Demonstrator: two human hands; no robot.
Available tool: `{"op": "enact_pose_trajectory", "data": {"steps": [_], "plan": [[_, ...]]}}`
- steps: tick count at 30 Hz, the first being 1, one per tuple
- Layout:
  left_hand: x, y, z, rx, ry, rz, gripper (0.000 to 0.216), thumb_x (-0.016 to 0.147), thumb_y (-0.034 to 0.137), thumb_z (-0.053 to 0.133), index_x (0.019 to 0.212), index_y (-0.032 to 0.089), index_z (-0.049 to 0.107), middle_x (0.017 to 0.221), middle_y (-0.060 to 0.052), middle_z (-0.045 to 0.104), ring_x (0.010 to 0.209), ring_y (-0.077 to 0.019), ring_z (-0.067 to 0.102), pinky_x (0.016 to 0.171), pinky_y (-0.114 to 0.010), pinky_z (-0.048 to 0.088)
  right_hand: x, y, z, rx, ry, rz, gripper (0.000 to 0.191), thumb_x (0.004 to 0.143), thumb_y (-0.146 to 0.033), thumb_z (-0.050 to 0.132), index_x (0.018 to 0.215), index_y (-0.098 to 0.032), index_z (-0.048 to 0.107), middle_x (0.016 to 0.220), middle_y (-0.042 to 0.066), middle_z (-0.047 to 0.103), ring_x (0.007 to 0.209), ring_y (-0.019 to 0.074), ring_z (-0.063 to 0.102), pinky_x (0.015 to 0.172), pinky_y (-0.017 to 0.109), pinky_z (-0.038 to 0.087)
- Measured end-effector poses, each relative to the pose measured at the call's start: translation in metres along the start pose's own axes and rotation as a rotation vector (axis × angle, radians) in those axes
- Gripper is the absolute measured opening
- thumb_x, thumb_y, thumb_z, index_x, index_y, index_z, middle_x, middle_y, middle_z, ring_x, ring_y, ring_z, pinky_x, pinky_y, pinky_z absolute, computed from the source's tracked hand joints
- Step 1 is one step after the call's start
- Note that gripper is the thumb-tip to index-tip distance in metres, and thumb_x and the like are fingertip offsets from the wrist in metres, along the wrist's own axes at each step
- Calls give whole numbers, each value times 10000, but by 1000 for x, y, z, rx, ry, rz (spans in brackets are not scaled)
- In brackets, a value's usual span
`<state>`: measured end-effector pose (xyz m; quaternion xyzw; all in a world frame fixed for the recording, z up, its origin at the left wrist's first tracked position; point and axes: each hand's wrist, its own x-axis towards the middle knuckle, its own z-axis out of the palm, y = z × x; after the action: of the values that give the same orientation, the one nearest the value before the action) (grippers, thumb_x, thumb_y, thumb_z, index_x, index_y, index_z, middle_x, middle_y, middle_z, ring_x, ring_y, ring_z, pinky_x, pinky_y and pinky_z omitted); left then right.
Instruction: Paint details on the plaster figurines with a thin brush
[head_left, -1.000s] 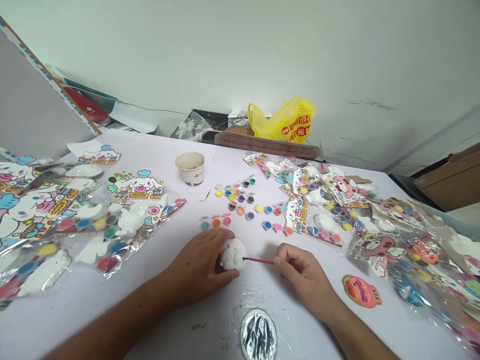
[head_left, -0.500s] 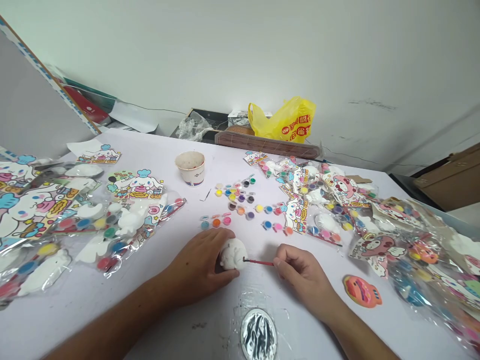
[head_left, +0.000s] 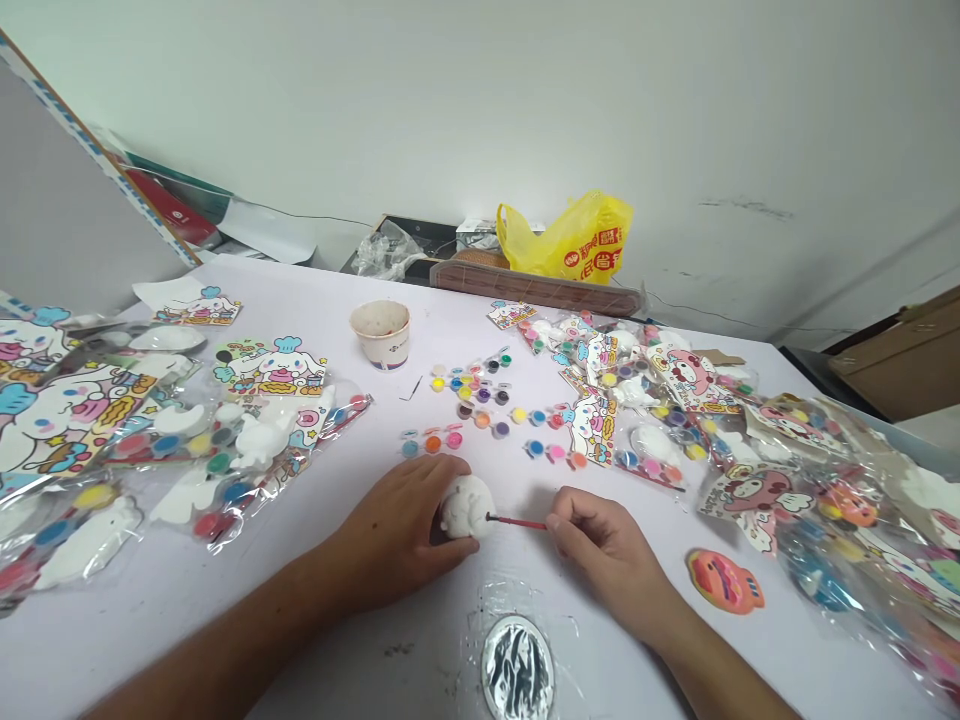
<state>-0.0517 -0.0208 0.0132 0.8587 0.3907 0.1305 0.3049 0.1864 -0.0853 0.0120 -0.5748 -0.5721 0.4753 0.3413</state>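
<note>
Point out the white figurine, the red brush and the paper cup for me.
White figurine (head_left: 466,508): head view, middle of its upper surface.
Red brush (head_left: 519,522): head view, on the handle, about midway along its visible length.
Paper cup (head_left: 385,351): head view, on the outer wall below the rim.

White figurine (head_left: 466,508), rounded and modelled in low relief, was situated in the lower centre of the frame, its raised face turned toward the camera and its left edge partly hidden; its visible surface was plain white. Paintbrush (head_left: 519,522), slender, red-handled and dark-tipped, lay nearly level immediately to the right; its tip pointed left and met the figurine's right edge; its far end was concealed.
</note>
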Motion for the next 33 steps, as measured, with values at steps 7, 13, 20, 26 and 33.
{"op": "enact_pose_trajectory", "data": {"steps": [7, 13, 20, 26, 33], "plan": [[0, -1, 1, -2, 0, -3, 434, 796, 364, 676, 1160, 234, 478, 1119, -46, 585, 1038, -262, 540, 899, -379, 420, 0, 0, 0, -16, 18, -5, 360, 910, -426, 481, 637, -210, 394, 585, -53, 331, 559, 123, 285, 521, 255, 242], [-1, 0, 1, -8, -3, -10, 439, 797, 368, 672, 1167, 227, 481, 1138, -57, 585, 1055, -274, 538, 914, -394, 413, 0, -1, 1, -15, 31, -1, 385, 908, -458, 485, 629, -211, 387, 583, -50, 328, 558, 125, 284, 522, 255, 242], [0, 1, 0, -8, 4, -10, 430, 787, 353, 679, 1150, 230, 485, 1112, -51, 589, 1031, -268, 545, 893, -384, 423, 1, -1, 1, -9, 15, 3, 388, 908, -463, 488, 631, -212, 384, 582, -52, 326, 558, 125, 279, 521, 255, 238], [0, 3, -2, -4, -7, -12, 420, 793, 340, 681, 1147, 227, 487, 1111, -46, 588, 1036, -264, 542, 896, -379, 420, 0, 1, 1, -14, 17, 3, 372, 918, -445, 480, 645, -210, 390, 596, -51, 331, 568, 125, 285, 530, 256, 247], [0, 2, -1, -8, -6, -13, 429, 797, 345, 682, 1154, 229, 475, 1121, -52, 583, 1043, -265, 534, 906, -384, 412, 0, 1, 0, -22, 20, -10, 387, 921, -462, 475, 641, -208, 395, 588, -49, 337, 561, 124, 290, 523, 253, 247]]}}
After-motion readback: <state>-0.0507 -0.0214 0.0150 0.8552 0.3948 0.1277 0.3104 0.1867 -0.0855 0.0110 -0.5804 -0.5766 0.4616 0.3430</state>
